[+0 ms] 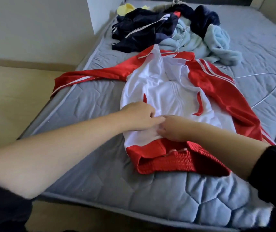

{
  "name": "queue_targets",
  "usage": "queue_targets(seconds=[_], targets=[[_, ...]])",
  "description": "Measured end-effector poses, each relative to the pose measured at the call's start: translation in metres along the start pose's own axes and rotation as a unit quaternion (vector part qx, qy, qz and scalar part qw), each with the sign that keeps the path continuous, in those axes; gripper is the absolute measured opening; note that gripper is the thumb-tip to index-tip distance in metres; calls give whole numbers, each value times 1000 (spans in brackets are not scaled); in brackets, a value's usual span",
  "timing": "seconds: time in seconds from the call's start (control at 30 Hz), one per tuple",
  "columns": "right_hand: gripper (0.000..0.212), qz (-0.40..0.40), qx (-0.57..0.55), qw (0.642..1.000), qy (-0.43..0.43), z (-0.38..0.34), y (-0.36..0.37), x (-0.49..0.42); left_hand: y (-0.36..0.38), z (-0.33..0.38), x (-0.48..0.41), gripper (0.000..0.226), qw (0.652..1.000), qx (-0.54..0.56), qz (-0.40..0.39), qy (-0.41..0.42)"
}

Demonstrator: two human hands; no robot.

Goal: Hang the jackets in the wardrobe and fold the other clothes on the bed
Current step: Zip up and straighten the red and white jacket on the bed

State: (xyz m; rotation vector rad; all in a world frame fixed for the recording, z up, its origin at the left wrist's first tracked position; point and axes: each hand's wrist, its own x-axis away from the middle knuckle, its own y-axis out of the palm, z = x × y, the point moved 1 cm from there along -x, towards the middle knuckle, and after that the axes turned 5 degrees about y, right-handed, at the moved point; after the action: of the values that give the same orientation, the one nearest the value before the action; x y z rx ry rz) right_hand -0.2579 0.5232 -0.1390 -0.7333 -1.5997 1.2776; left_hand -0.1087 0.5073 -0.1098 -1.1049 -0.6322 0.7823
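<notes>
Pinching the white front of the red-and-white jacket [167,91] near its hem: left hand [139,115] and right hand [172,129] both curled on the fabric, touching. Jacket's spread flat on the bed [87,106], clothes pile [167,29] behind.

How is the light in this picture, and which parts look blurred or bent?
Head view: soft daylight, no hard shadows; the white front of the jacket is bright but its folds still show; the near edge of the bed bows from the wide lens; the bottom-right corner of the picture is smeared.
</notes>
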Motion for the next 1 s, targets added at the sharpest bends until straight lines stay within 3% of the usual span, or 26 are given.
queue_targets(seconds=[0.07, 0.13, 0.27, 0.33, 0.47, 0.53, 0.57, 0.6, 0.63, 0.67, 0.7, 0.73, 0.77, 0.8, 0.83, 0.9, 0.93, 1.0], targets=[[41, 1, 64, 997, 32, 8, -2, 30, 15, 27, 14, 54, 994, -82, -60, 48], [65, -23, 159, 985, 57, 24, 7, 57, 28, 48, 26, 62, 973, -201, -72, 92], [89, -50, 147, 979, 132, 55, 14, 98, 41, 68, 34, 52, 939, -295, -156, 87], [81, -45, 176, 967, 181, 61, 9, 109, 40, 69, 36, 41, 926, -319, -182, 84], [54, -4, 204, 948, 243, 61, 0, 121, 36, 61, 47, 42, 918, -339, -191, 71], [40, 99, 188, 956, 200, 60, -8, 126, 23, 52, 51, 30, 943, -307, -123, 46], [35, 179, 164, 957, 159, 60, -15, 129, 12, 47, 53, 25, 955, -289, -36, 60], [28, 272, 137, 945, 121, 63, -22, 134, -2, 41, 54, 26, 947, -289, 86, 112], [20, 347, 115, 925, 100, 65, -30, 139, -16, 34, 56, 31, 915, -306, 199, 174], [14, 376, 100, 915, 106, 69, -33, 143, -30, 27, 59, 31, 879, -325, 280, 210], [10, 356, 91, 921, 133, 72, -33, 145, -39, 20, 64, 29, 865, -324, 311, 222], [8, 278, 85, 942, 170, 75, -29, 145, -44, 13, 67, 25, 889, -306, 266, 211], [9, 149, 86, 965, 198, 76, -22, 145, -45, 5, 69, 21, 922, -284, 184, 186], [13, 16, 84, 976, 199, 75, -14, 146, -45, 2, 72, 17, 952, -274, 49, 125], [18, -82, 77, 976, 185, 75, -7, 146, -39, -1, 75, 14, 954, -270, -111, 72], [27, -192, 74, 966, 156, 72, 1, 148, -23, 2, 84, 21, 903, -283, -321, 25], [32, -215, 75, 962, 151, 72, 2, 148, -16, 9, 87, 20, 877, -301, -374, 12], [37, -230, 75, 960, 145, 70, 4, 147, -8, 24, 87, 10, 853, -329, -404, -12]])
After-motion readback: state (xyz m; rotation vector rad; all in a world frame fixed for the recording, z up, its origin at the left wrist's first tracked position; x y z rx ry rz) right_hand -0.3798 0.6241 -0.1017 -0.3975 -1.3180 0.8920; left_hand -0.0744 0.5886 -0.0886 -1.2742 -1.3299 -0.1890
